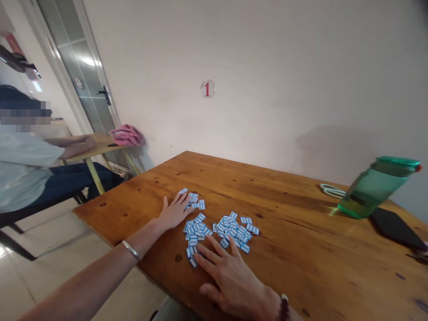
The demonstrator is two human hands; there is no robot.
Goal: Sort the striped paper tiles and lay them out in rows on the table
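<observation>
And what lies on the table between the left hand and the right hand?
In the head view, a loose pile of blue-and-white cards lies on the wooden table between the left hand and the right hand.

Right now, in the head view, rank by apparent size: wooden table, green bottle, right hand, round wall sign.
1. Wooden table
2. Green bottle, right hand: too alike to rank
3. Round wall sign

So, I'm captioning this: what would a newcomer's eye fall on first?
Probably the piled blue-and-white slips on the wooden table, with the left hand and right hand spread among them. Then likely the green bottle toward the right edge and the red 1 on the wall behind.
</observation>
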